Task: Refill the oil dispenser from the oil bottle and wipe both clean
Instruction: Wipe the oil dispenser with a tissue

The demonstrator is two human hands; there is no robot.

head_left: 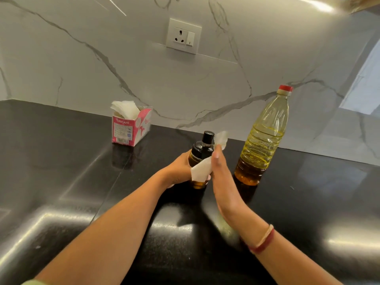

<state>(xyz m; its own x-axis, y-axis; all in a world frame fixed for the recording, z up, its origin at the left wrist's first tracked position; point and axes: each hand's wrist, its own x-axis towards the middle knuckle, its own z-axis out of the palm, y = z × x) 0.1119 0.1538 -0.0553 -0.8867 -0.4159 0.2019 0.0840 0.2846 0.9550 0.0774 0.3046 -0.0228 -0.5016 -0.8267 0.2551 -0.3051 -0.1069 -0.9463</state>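
Left hand (178,170) grips one dispenser (201,149), right hand (223,182), flat, presses one tissue (201,170) beside one bottle (263,140)

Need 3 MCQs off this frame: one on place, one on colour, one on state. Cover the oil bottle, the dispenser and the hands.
1. Where does the tall clear plastic oil bottle stand?
A) left of the small black-topped glass dispenser
B) right of it
C) lying in front of it

2. What colour is the oil bottle's cap?
A) black
B) green
C) red

3. What is the right hand doing?
A) pouring oil
B) pressing a white tissue against the dispenser
C) lying flat on the counter

Answers:
1 B: the bottle stands upright on the dispenser's right.
2 C: the screw cap is plainly red.
3 B: the tissue sits between the palm and the dispenser, which the left hand grips.
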